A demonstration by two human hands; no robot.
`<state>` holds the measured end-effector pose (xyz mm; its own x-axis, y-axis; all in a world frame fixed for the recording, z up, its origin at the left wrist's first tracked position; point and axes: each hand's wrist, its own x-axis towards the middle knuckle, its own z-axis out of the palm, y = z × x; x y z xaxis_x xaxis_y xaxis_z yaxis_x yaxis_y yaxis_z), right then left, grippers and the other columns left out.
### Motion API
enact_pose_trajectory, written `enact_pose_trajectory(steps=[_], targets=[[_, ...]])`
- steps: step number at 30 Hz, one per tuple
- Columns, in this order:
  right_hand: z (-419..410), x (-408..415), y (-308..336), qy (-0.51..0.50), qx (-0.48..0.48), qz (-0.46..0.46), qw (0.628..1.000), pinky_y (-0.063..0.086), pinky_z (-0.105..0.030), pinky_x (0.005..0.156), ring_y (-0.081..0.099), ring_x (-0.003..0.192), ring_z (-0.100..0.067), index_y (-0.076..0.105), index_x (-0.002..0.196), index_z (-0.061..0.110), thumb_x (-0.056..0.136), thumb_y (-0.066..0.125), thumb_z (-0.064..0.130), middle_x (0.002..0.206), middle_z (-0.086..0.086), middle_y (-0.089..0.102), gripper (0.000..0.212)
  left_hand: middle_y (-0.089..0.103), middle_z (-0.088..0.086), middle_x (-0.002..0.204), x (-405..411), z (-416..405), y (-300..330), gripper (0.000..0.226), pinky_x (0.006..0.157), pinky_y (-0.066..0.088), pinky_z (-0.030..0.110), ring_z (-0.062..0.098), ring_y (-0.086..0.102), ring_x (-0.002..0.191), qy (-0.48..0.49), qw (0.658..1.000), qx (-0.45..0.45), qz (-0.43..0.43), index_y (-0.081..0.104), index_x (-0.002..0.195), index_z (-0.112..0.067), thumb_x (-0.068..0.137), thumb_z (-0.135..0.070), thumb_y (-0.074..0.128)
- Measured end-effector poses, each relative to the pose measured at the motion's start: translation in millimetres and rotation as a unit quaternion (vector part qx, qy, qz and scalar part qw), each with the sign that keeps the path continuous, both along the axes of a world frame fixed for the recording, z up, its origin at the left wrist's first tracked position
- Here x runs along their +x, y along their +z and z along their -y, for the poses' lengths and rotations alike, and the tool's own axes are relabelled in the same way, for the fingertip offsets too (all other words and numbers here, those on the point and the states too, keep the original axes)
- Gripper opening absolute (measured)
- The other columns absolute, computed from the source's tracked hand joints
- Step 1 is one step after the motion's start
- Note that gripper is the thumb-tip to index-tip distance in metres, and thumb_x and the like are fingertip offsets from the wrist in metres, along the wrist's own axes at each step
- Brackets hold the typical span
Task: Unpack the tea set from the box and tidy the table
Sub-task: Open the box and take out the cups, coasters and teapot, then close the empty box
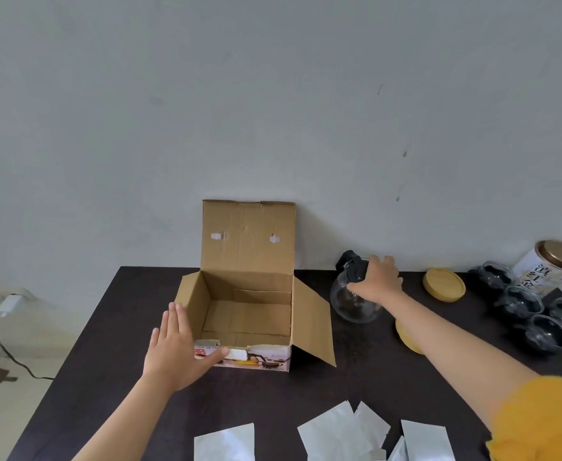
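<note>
One box point(246, 311), one teapot point(353, 301), four cups point(519, 302), two wooden lids point(443, 284), one tin point(549, 264).

Left hand point(176, 349) flat against the open box point(246, 314); right hand point(378, 281) grips the glass teapot point(353, 302).

Dark table point(113, 327): open box point(246, 314), teapot point(353, 301), cups point(536, 314), lids point(443, 284), packets point(339, 430).

Soft, even daylight; edges bowed, slightly blurred.
</note>
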<state>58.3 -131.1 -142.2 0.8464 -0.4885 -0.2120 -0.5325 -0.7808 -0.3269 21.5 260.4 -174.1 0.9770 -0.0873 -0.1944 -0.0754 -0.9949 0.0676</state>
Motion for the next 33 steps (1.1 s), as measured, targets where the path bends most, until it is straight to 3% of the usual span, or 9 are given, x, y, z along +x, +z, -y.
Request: enact_pose_trajectory(steps=[4,7,9,12,15,21,26,29,33], targets=[[-49.7,-45.2,-6.4,-0.065,0.089,0.197,0.974,0.034,-0.042,0.107,0.041,0.125,-0.035,0.054,0.128,0.01,0.077,0.072,0.03,0.135,-0.016,0.044,0.058,-0.024,0.013,0.155,-1.6,0.2,-4.7,0.137,0.114,0.004,0.057,0.03,-0.017,0.144,0.022,1.0,-0.013,0.017,-0.01,0.149,-0.011,0.046,-0.1,0.005],[-98.9,-85.3,-9.7,-0.217,0.254,0.178,0.925,0.038,-0.038,0.1,0.045,0.121,-0.035,0.052,0.13,0.011,0.077,0.073,0.032,0.134,-0.018,0.045,0.061,-0.033,0.013,0.151,-11.9,7.1,-4.5,0.131,0.112,-0.005,0.059,0.029,-0.026,0.142,0.106,0.987,-0.11,0.045,-0.004,0.15,-0.01,0.053,-0.097,0.014],[-126.4,-102.4,-6.6,-0.354,0.445,0.076,0.819,0.037,-0.045,0.101,0.044,0.124,-0.037,0.04,0.138,0.009,0.08,0.072,0.03,0.139,-0.019,0.039,0.069,-0.026,0.014,0.154,-18.1,17.2,-0.4,0.14,0.113,-0.004,0.057,0.032,-0.016,0.144,0.215,0.95,-0.212,0.074,-0.004,0.149,-0.006,0.049,-0.099,0.025],[-141.3,-107.9,-4.1,-0.454,0.695,0.043,0.557,0.028,-0.056,0.109,0.043,0.129,-0.033,0.033,0.141,0.007,0.087,0.064,0.018,0.138,-0.021,0.042,0.063,0.01,0.021,0.155,-9.5,26.6,0.3,0.143,0.113,0.017,0.056,0.038,0.017,0.142,0.385,0.861,-0.328,0.058,0.003,0.146,0.002,0.049,-0.08,0.068],[-149.7,-107.9,-4.6,-0.437,0.765,0.095,0.464,0.031,-0.053,0.109,0.046,0.131,-0.029,0.042,0.127,0.002,0.094,0.053,0.011,0.134,-0.019,0.05,0.036,0.049,0.015,0.127,-4.0,24.0,-9.9,0.115,0.1,0.042,0.055,0.038,0.05,0.12,0.385,0.808,-0.443,0.045,0.031,0.131,-0.007,0.043,-0.053,0.09],[-163.4,-120.0,-7.4,-0.369,0.782,0.093,0.493,0.027,-0.06,0.11,0.046,0.132,-0.028,0.052,0.096,0.008,0.095,0.051,0.013,0.127,-0.014,0.055,0.005,0.045,0.006,0.136,-15.7,22.6,-14.9,0.112,0.103,0.042,0.049,0.029,0.046,0.125,0.3,0.808,-0.506,0.03,0.024,0.141,-0.019,0.053,-0.029,0.092],[-170.3,-122.5,-10.5,-0.319,0.753,0.107,0.566,0.021,-0.061,0.11,0.041,0.136,-0.03,0.055,0.116,0.012,0.097,0.049,0.016,0.137,-0.013,0.052,0.021,0.015,0.004,0.157,-34.6,13.1,-18.1,0.123,0.113,0.028,0.05,0.028,0.022,0.143,0.229,0.869,-0.438,0.039,0.009,0.15,-0.023,0.057,-0.035,0.089],[-178.2,-122.1,-9.1,-0.275,0.714,0.138,0.629,0.03,-0.054,0.106,0.046,0.13,-0.029,0.048,0.131,0.012,0.094,0.057,0.014,0.135,-0.012,0.052,0.039,-0.002,-0.002,0.16,-43.8,8.9,-19.5,0.123,0.114,0.024,0.055,0.028,0.015,0.145,0.16,0.921,-0.35,0.057,0.004,0.15,-0.028,0.059,-0.055,0.081],[-188.9,-126.8,-5.3,-0.165,0.63,0.173,0.739,0.04,-0.029,0.086,0.057,0.101,-0.01,0.051,0.123,0.021,0.084,0.073,0.016,0.119,-0.001,0.062,0.045,-0.008,-0.003,0.16,-48.1,3.9,-24.9,0.113,0.113,0.012,0.056,0.027,0.01,0.146,0.09,0.966,-0.221,0.094,0.003,0.151,-0.027,0.066,-0.072,0.062]])
